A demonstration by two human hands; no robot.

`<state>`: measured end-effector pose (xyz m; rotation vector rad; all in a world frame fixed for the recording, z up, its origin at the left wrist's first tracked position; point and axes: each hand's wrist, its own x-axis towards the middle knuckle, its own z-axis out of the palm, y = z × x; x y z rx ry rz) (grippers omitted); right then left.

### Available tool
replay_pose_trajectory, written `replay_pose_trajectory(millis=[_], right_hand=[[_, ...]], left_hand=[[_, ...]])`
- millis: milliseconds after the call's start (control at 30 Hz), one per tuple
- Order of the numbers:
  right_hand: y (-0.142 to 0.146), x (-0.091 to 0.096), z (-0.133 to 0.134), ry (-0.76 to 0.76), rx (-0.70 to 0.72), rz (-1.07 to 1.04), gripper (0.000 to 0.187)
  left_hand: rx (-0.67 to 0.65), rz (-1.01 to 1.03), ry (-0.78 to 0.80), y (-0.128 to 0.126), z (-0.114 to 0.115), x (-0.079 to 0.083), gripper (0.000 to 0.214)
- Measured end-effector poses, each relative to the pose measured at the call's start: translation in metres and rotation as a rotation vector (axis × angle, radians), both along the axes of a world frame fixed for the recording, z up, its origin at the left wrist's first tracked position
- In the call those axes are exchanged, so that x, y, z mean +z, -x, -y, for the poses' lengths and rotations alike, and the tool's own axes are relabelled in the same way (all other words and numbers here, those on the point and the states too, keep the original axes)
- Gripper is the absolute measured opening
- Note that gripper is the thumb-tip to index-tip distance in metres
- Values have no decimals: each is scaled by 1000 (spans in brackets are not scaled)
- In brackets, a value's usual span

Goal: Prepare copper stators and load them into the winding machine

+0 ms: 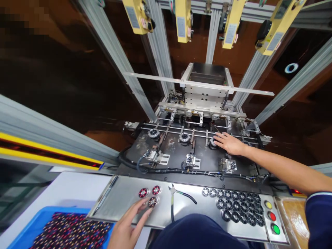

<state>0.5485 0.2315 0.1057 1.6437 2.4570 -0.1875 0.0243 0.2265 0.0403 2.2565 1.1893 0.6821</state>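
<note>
My left hand (129, 223) is over the front metal panel, its thumb and forefinger closed at the edge of a round spoked part (153, 202) that looks like a small motor stator. Two similar parts with red spokes, one nearer (143, 193) and one farther (156, 190), lie just beyond it. My right hand (229, 143) reaches to the machine's dark plate with fingers stretched out. Its fingertips are at a round part in a fixture (213, 143), which they partly cover. Farther left, two more fixtures hold round parts, a middle one (184, 138) and a left one (154, 134).
Green-and-black-handled cutters (173, 204) lie on the metal panel (116, 204). Rows of dark round parts (236, 205) stand to their right, beside yellow, red and green buttons (271, 216). A blue bin (46, 211) at lower left holds many small pieces. Yellow units (181, 24) hang overhead.
</note>
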Motion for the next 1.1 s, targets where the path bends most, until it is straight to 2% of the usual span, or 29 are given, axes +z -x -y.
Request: replay_pose_trajectory(millis=[133, 300, 400, 500, 567, 633, 700, 767, 867, 967, 1100], right_hand=[[35, 6, -36, -71, 82, -29, 71], [84, -8, -90, -40, 190, -65, 81], [97, -17, -106, -14, 207, -75, 83], [98, -23, -111, -4, 190, -84, 84], [96, -26, -111, -8, 177, -91, 85], [94, -29, -111, -13, 178, -97, 86], [92, -32, -112, -19, 194, -98, 87], [91, -35, -113, -29, 218, -92, 86], [89, -37, -113, -48, 260, -78, 80], [88, -38, -111, -71, 281, -62, 73], [87, -39, -108, -95, 283, -47, 70]], left_hand=[[30, 4, 29, -3, 1, 6, 35], [79, 20, 36, 1, 3, 7, 34], [145, 31, 0, 16, 4, 6, 32], [215, 25, -41, 35, -5, 9, 33], [232, 12, -95, 40, -25, 16, 34], [215, -4, -166, 34, -59, 29, 34], [161, -23, -242, 15, -106, 43, 35], [23, -168, -309, -13, -156, 53, 45], [-120, -297, -303, -54, -219, 51, 49], [-234, -430, -271, -81, -250, 38, 52], [-299, -561, -243, -92, -258, 25, 60]])
